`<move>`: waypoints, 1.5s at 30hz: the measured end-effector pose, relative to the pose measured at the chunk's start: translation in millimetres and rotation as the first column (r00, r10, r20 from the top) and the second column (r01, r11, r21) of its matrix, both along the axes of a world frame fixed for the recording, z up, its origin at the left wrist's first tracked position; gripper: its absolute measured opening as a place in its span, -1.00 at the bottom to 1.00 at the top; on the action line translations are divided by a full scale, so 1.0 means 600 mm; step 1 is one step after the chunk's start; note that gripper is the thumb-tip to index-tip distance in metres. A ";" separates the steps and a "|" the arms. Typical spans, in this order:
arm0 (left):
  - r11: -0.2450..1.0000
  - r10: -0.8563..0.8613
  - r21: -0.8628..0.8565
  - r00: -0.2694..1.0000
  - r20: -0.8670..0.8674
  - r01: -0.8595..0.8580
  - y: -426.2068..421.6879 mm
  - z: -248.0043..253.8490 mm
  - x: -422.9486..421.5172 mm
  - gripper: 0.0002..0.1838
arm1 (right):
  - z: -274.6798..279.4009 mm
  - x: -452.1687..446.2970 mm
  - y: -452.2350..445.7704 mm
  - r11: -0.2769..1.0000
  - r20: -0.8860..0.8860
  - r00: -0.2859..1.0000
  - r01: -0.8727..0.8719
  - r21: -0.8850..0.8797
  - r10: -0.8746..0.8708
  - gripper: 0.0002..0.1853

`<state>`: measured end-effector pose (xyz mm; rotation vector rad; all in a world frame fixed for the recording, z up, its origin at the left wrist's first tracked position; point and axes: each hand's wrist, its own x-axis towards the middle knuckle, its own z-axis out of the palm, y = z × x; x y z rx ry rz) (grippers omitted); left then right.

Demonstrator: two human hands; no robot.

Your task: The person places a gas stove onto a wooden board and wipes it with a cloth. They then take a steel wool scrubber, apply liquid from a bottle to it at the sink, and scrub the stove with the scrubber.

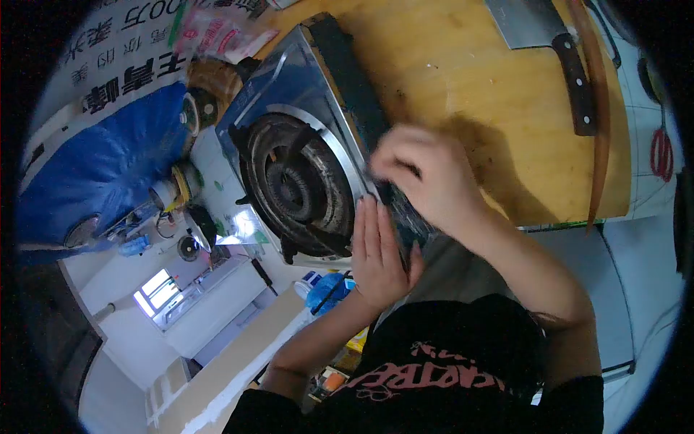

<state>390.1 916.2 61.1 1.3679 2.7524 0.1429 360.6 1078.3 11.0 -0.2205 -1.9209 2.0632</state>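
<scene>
A gas stove with a shiny metal top and a dark side stands tilted in the view, its round black burner facing up. My left hand lies with outstretched fingers on the stove's metal edge, near the burner. Beyond it, my right hand is at the stove's dark side, fingers curled together and slightly blurred. Whatever is between those fingers is too small or hidden to make out. Below this hand, a crumpled, glossy clear film shows along the dark side.
On the wooden table lie a cleaver and a long brown wooden stick at the right. Red-handled scissors hang farther right. A pink-and-clear plastic bag is behind the stove. A blue bag sits below it.
</scene>
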 end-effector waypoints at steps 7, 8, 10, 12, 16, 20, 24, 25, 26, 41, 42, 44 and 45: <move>1.000 0.009 0.000 0.999 -0.045 -0.009 0.001 0.000 0.004 -0.27 | 0.021 -0.041 0.012 0.994 -0.094 0.991 0.101 0.040 -0.097 -0.94; 1.000 0.012 -0.002 0.999 -0.046 -0.012 0.001 0.001 0.006 -0.27 | 0.020 -0.056 0.011 0.986 -0.119 0.984 0.142 0.084 -0.132 -0.94; 0.999 0.021 0.030 0.997 -0.071 -0.019 0.001 -0.002 0.008 -0.27 | 0.027 -0.036 0.009 0.977 -0.095 0.994 0.080 0.199 -0.062 -0.97; 0.998 0.014 0.059 0.997 -0.081 -0.009 -0.010 -0.007 0.009 -0.28 | 0.044 0.000 0.005 0.901 -0.064 0.995 -0.039 0.433 0.073 -0.95; 0.990 0.027 0.141 0.998 -0.059 -0.019 -0.018 -0.017 0.016 -0.29 | 0.078 0.001 -0.002 0.729 -0.033 0.995 -0.043 0.683 0.090 -0.90; 0.992 0.044 0.118 0.999 -0.025 -0.041 -0.019 -0.018 0.015 -0.26 | 0.089 -0.074 -0.005 0.551 -0.031 0.999 0.041 0.834 -0.029 -0.89; 0.998 0.010 -0.058 1.000 -0.003 -0.010 -0.046 -0.039 0.027 -0.27 | 0.110 0.001 -0.034 0.482 0.088 0.989 -0.133 0.866 0.115 -0.88; 0.999 0.024 -0.048 1.000 -0.010 -0.025 -0.042 -0.036 0.023 -0.27 | 0.111 -0.003 -0.031 0.471 0.083 0.988 -0.134 0.872 0.128 -0.88; 1.000 0.020 0.018 1.000 -0.009 -0.020 -0.034 -0.031 0.021 -0.29 | 0.112 -0.006 -0.025 0.467 0.068 0.992 -0.109 0.878 0.104 -0.87; 0.977 0.066 0.201 0.998 0.011 -0.067 -0.012 -0.016 0.012 -0.35 | 0.055 -0.091 0.041 0.559 -0.094 0.993 0.116 0.821 -0.068 -0.93; 0.977 0.075 0.200 0.997 0.001 -0.074 -0.011 -0.017 0.011 -0.34 | 0.047 -0.097 0.056 0.746 -0.050 0.988 0.145 0.650 -0.149 -0.91; 0.978 0.080 0.193 0.997 -0.002 -0.078 -0.012 -0.017 0.013 -0.34 | 0.018 -0.102 0.082 0.960 0.063 0.971 0.214 0.182 -0.229 -0.82; 0.978 0.094 0.187 0.995 0.018 -0.096 -0.011 -0.015 0.013 -0.33 | 0.005 -0.101 0.083 0.959 0.067 0.970 0.219 0.181 -0.234 -0.82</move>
